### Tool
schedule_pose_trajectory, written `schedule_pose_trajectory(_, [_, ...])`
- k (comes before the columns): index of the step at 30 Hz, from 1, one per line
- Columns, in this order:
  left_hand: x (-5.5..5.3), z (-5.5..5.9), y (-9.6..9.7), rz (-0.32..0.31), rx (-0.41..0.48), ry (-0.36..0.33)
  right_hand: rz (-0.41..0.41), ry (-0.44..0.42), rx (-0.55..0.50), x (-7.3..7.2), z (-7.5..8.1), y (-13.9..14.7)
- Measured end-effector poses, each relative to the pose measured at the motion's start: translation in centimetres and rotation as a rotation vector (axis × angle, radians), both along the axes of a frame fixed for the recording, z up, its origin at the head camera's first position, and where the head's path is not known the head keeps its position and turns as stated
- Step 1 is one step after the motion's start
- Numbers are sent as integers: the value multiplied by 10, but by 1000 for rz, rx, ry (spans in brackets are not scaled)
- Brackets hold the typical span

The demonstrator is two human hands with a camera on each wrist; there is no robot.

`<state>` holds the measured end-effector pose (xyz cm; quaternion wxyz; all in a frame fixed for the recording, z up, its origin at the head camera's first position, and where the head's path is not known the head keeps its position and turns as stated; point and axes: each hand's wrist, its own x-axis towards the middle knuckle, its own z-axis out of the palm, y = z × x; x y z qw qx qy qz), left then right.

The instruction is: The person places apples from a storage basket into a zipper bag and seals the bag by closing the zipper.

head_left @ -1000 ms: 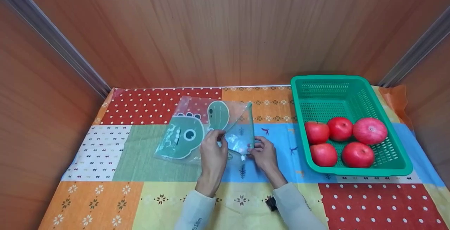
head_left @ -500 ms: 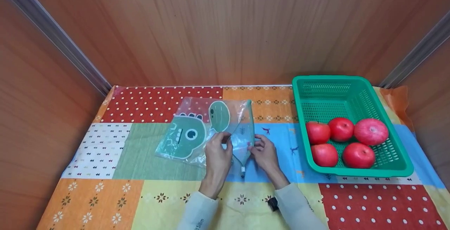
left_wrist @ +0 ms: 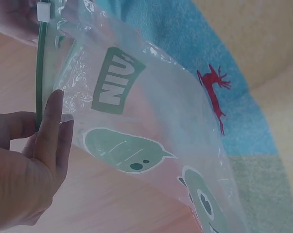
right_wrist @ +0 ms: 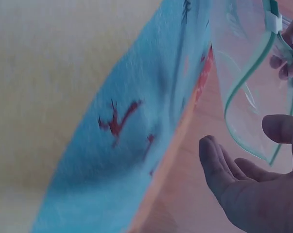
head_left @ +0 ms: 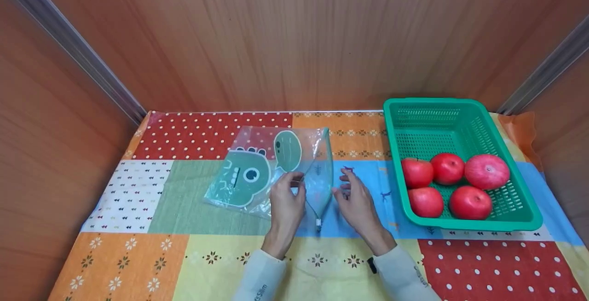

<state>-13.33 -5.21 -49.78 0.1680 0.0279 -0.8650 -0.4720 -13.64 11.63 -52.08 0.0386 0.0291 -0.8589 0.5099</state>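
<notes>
A clear zip bag (head_left: 241,176) with green cartoon prints lies on the patterned cloth, its mouth facing right. My left hand (head_left: 287,206) pinches one edge of that mouth between thumb and fingers. The green zip strip (left_wrist: 40,77) gapes, its two edges standing apart in the right wrist view. At the near end of the strip sits a white slider (head_left: 318,222). My right hand (head_left: 361,206) is just right of the mouth, holding nothing, with fingers and thumb spread apart in the right wrist view (right_wrist: 258,194).
To the right stands a green plastic basket (head_left: 474,225) with several red fruits (head_left: 470,202) and a larger pinkish one (head_left: 487,172) in its near half. Wooden panels (head_left: 294,38) wall in the back and both sides. The patchwork cloth (head_left: 221,264) covers the table.
My right hand has let go of the bag's mouth edge and drawn back to the right. The mouth has spread wider and the slider shifted toward me. My left hand keeps its pinch.
</notes>
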Motion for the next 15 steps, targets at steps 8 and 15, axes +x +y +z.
schedule_pose_trajectory(8, [0,0,0,-8,8,5,41,180,265,7,12,9])
schedule_pose_trajectory(15, [2,0,0,-8,10,-12,57,248,420,16,22,15])
